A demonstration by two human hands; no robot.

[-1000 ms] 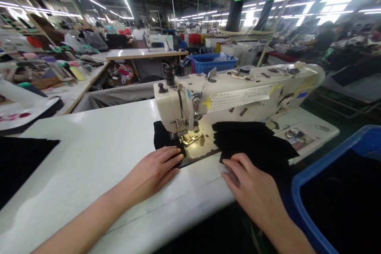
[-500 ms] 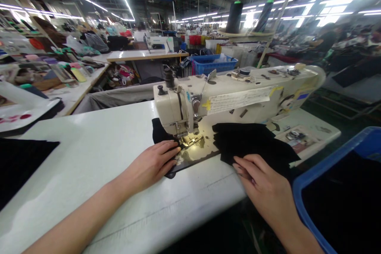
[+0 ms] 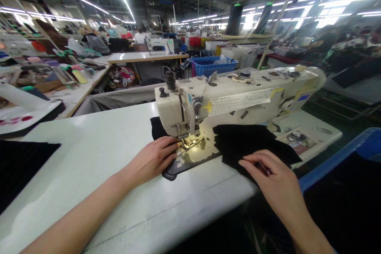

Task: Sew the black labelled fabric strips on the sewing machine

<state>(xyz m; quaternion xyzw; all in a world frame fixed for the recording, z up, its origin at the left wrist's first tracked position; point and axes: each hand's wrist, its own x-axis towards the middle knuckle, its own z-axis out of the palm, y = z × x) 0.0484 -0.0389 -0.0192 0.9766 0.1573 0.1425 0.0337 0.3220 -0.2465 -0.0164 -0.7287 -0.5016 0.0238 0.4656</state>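
My left hand (image 3: pixel 157 156) lies beside the needle of a cream sewing machine (image 3: pixel 169 107), its fingers close together and pressed down on a black fabric piece (image 3: pixel 158 128). That piece runs behind the fingers and under the machine head; the hand hides part of it. Next to the fingertips, a small brass-coloured guide (image 3: pixel 192 143) shines under the machine's lamp. My right hand (image 3: pixel 275 174) is closed in a pinch, thumb against index finger, at the near edge of a pile of black fabric pieces (image 3: pixel 253 143) right of the needle. How many layers it pinches is hidden.
A blue bin (image 3: pixel 324 166) with dark material stands at the right. More black fabric (image 3: pixel 24 166) lies on the white table (image 3: pixel 119 214) at the left. Thread cones (image 3: pixel 233 20) stand behind the machine. Another sewing table (image 3: pixel 145 57) and a blue basket (image 3: pixel 214 65) are farther back.
My right hand has shifted slightly right, its fingers now drawn into a tighter pinch. My left hand has moved a little left. Dark material now covers the blue bin's near rim.
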